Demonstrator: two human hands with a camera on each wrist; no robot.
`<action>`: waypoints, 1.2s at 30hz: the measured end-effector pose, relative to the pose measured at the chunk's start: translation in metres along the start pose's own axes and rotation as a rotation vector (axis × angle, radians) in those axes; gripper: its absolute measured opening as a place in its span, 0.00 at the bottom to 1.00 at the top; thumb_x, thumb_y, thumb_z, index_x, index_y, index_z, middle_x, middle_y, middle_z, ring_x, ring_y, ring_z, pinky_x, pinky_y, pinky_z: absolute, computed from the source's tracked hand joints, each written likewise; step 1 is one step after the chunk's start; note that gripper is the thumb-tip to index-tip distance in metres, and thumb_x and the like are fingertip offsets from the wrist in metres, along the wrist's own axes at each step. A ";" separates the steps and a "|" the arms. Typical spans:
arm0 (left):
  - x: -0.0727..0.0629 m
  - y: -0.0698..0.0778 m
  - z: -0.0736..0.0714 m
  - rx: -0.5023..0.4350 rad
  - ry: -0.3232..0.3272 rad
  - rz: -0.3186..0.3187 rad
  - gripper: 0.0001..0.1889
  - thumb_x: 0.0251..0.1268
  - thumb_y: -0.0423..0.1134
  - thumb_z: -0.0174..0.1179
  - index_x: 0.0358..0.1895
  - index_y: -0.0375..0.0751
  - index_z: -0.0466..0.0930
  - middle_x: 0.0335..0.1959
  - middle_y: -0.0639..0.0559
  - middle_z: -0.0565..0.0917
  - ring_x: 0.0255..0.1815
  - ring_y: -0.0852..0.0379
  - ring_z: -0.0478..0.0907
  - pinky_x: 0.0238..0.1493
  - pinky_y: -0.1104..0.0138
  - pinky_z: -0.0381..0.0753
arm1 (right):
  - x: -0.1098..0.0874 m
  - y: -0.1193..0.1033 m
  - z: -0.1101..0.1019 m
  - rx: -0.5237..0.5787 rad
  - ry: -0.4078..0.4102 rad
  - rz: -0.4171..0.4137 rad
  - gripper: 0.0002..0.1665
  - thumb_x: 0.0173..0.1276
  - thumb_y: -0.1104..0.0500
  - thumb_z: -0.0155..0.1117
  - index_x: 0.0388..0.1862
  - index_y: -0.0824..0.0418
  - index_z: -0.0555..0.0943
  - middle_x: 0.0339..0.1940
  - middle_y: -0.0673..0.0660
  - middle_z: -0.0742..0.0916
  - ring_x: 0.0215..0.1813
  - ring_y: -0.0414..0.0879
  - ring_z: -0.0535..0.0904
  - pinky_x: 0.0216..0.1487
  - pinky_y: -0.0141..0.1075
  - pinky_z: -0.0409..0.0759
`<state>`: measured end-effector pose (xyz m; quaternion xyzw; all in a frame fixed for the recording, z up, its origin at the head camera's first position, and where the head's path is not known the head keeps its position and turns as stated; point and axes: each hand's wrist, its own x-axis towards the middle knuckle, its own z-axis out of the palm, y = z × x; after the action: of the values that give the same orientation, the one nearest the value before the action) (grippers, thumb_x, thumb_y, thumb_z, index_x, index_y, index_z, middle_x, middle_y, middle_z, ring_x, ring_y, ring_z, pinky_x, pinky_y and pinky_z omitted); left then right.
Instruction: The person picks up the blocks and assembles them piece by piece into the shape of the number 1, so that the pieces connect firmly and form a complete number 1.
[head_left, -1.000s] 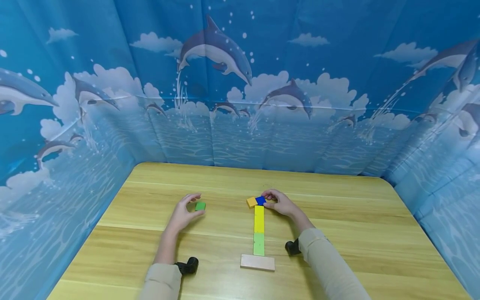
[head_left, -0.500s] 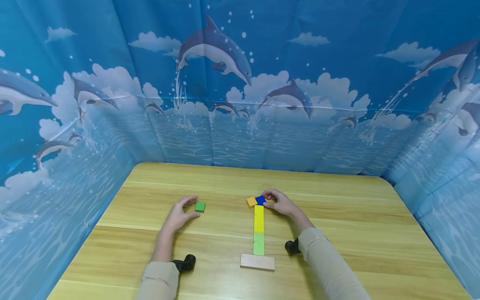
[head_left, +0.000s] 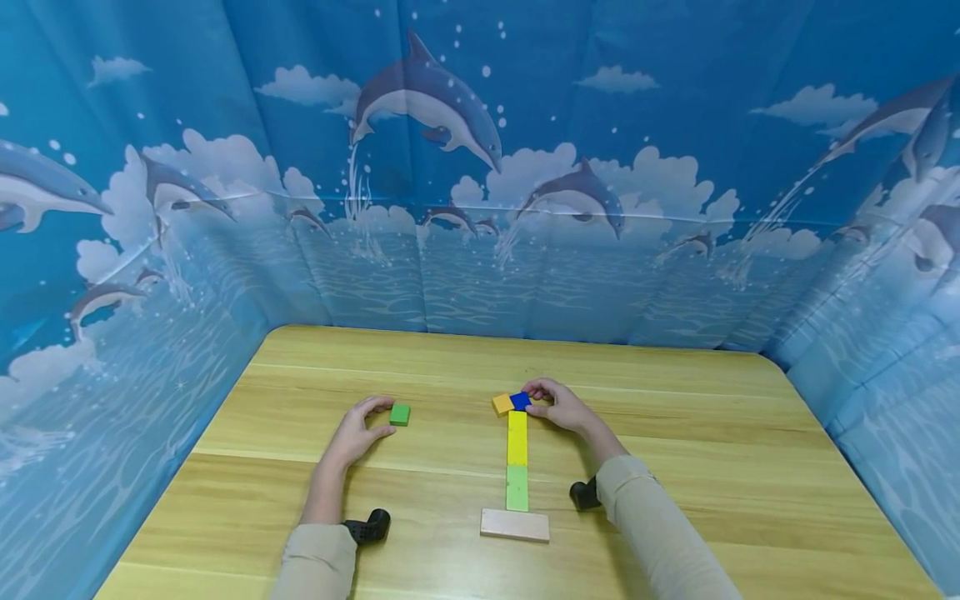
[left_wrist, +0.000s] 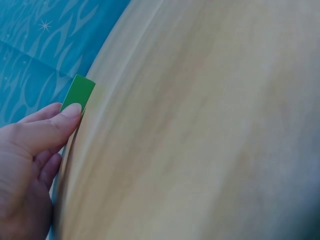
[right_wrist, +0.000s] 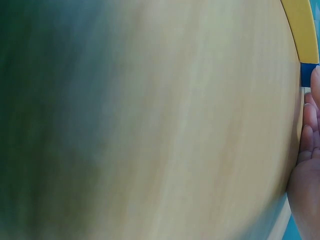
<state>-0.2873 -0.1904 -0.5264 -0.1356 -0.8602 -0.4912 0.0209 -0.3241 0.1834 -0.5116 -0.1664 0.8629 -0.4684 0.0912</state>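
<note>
On the left of the table, a small green block (head_left: 400,415) lies flat. My left hand (head_left: 363,430) pinches it by its left edge, the thumb on the near side and a finger on the far side; in the left wrist view the thumb overlaps the green block (left_wrist: 78,92). My right hand (head_left: 564,407) grips a blue block (head_left: 520,402) from its right side, with thumb and fingers at its edges. That blue block sits at the far end of a long yellow block (head_left: 517,438), and an orange block (head_left: 502,405) lies against its left side.
Below the yellow block, a light green block (head_left: 517,487) continues the column down to a pale wooden block (head_left: 515,525) set crosswise. The wooden table (head_left: 675,500) is enclosed by a blue dolphin-print curtain (head_left: 480,275). Black wrist devices (head_left: 369,527) show by both sleeves.
My left hand has drawn back slightly to the left, its fingertips now at the green block's left edge. My right hand stays on the blue block, and the column has not moved.
</note>
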 end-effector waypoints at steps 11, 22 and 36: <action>0.000 -0.003 0.002 0.017 0.002 0.023 0.23 0.53 0.30 0.64 0.54 0.30 0.73 0.50 0.40 0.76 0.52 0.44 0.72 0.59 0.52 0.66 | -0.001 0.004 0.000 -0.015 0.009 -0.005 0.18 0.64 0.62 0.60 0.52 0.67 0.73 0.46 0.61 0.76 0.46 0.52 0.69 0.52 0.44 0.67; -0.001 -0.004 0.005 0.022 0.024 0.027 0.20 0.52 0.29 0.64 0.51 0.31 0.74 0.48 0.41 0.77 0.50 0.46 0.73 0.58 0.54 0.67 | -0.001 0.004 0.001 -0.010 0.005 -0.015 0.18 0.64 0.64 0.60 0.52 0.66 0.73 0.47 0.60 0.77 0.47 0.52 0.69 0.53 0.45 0.67; -0.003 -0.005 0.007 0.033 0.052 0.035 0.19 0.53 0.30 0.64 0.50 0.31 0.75 0.47 0.43 0.77 0.48 0.47 0.73 0.55 0.55 0.70 | -0.003 0.005 0.003 0.013 0.017 -0.007 0.18 0.63 0.64 0.60 0.52 0.67 0.73 0.47 0.62 0.77 0.47 0.53 0.69 0.53 0.45 0.67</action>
<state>-0.2854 -0.1873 -0.5351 -0.1374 -0.8648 -0.4798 0.0543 -0.3215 0.1845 -0.5175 -0.1648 0.8600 -0.4757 0.0836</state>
